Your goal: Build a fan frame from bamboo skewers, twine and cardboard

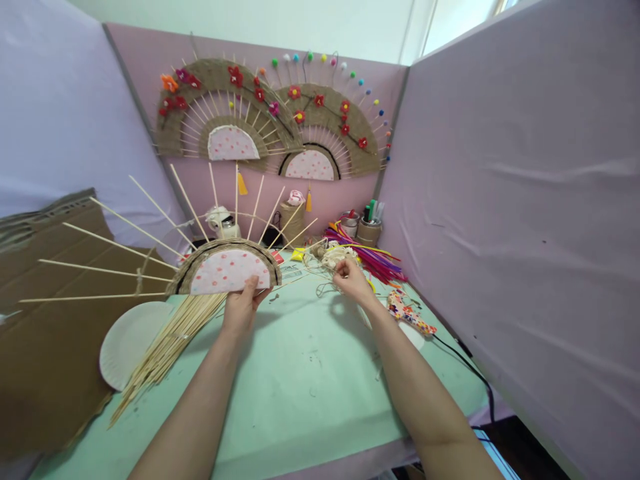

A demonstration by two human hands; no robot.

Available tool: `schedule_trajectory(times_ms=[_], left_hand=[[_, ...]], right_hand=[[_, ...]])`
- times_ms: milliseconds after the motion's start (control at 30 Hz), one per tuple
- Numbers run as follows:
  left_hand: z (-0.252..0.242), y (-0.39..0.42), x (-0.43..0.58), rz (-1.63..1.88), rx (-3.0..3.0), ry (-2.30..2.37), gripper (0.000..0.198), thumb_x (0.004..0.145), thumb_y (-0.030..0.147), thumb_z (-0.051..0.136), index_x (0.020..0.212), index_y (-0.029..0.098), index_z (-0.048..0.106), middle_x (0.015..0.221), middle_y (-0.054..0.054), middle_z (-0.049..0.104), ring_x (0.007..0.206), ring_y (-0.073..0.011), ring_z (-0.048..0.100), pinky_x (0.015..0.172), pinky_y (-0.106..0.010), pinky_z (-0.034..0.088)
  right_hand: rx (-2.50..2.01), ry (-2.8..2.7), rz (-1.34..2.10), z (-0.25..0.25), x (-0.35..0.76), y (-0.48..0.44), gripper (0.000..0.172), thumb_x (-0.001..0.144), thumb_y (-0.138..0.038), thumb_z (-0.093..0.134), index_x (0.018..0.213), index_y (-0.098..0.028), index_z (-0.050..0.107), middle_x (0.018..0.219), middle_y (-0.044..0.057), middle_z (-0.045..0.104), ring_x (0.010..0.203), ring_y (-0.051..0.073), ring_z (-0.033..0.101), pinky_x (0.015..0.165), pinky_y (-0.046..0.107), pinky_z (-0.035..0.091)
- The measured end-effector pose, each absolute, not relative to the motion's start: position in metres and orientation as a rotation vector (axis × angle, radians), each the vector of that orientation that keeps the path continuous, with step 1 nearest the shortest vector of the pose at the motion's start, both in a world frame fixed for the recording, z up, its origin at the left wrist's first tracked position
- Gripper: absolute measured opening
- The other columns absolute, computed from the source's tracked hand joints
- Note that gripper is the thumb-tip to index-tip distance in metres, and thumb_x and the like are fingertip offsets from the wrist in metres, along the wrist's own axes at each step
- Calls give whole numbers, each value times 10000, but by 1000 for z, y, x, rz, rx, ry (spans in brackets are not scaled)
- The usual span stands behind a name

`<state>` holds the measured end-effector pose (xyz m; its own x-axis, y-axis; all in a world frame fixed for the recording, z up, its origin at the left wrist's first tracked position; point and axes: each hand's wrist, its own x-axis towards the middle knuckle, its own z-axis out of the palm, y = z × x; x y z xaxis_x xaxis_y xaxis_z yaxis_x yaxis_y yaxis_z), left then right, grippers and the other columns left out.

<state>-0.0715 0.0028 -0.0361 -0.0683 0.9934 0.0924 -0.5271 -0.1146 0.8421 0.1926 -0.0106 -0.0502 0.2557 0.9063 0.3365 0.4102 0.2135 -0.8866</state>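
My left hand (pixel 243 303) grips the flat lower edge of a half-round fan frame (pixel 230 270), thumb in front. The frame has a white, pink-spotted centre, a rim wound in brown twine with a black band, and thin wooden sticks (pixel 190 203) fanning outward. A loose strand of twine (pixel 139 273) is caught on the lower left sticks and arcs across the others. My right hand (pixel 353 280), to the right of the fan, is closed in a pinch on the thin twine, which is hard to see at the fingertips. Behind it lies a tangled twine heap (pixel 337 255).
A bundle of sticks (pixel 170 343) overlaps a white paper plate (pixel 125 340) beside brown cardboard (pixel 55 347). Purple and red pipe cleaners (pixel 373 260), a flower-patterned glue gun (pixel 407 312) with a black cord and a pen cup (pixel 369 230) stand right. Finished fans (pixel 330 133) hang behind.
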Motion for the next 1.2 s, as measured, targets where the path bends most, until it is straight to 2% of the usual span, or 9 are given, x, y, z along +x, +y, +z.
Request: schedule_trajectory(times_ms=[200,400,567,800,933,1033,1200], left_hand=[[-36,3,-71,1480,848,775,412,659,317,809,1008,165,652,990,-55,734,768,-166,711,845,-420,590],[-35,1,-70,1448,856,779,381,628,328,822,923,146,663,887,-42,745,753,-165,711,814,-383,603],[-32,-1,-69,1424,861,755,345,644,337,816,893,153,664,886,-44,749,742,-163,714,798,-376,609],[-32,-3,-68,1424,857,747,377,621,358,835,879,151,655,812,-28,743,699,-156,710,780,-362,613],[-32,-5,-68,1433,867,745,408,630,362,832,933,153,654,858,-26,738,727,-154,709,798,-366,607],[-30,-7,-68,1451,866,743,401,634,370,826,927,159,652,885,-18,726,736,-150,702,757,-351,617],[-27,-9,-66,1491,837,746,385,607,364,840,875,162,653,819,15,694,689,-116,673,687,-292,621]], right_hand=[[-1342,-1320,514,-49,216,-6,144,643,-230,544,782,-205,519,718,-27,562,689,148,512,681,270,393],[-1309,-1293,547,-52,223,-4,156,692,-317,550,786,-194,569,742,3,618,728,170,557,719,293,431],[-1333,-1311,615,-56,219,-2,197,711,-341,578,815,-182,630,794,28,674,757,187,600,758,320,459],[-1350,-1414,832,-53,217,-8,196,654,-214,653,823,-204,751,919,34,758,873,210,663,883,349,476],[-1352,-1294,845,-55,220,-8,237,640,-177,620,832,-208,755,914,27,759,933,211,661,953,367,449],[-1334,-1120,834,-58,225,-10,259,643,-204,591,860,-195,733,920,42,747,930,204,667,901,347,483],[-1282,-872,826,-55,244,-33,234,626,-278,608,828,-189,684,892,74,727,793,185,668,693,291,524]])
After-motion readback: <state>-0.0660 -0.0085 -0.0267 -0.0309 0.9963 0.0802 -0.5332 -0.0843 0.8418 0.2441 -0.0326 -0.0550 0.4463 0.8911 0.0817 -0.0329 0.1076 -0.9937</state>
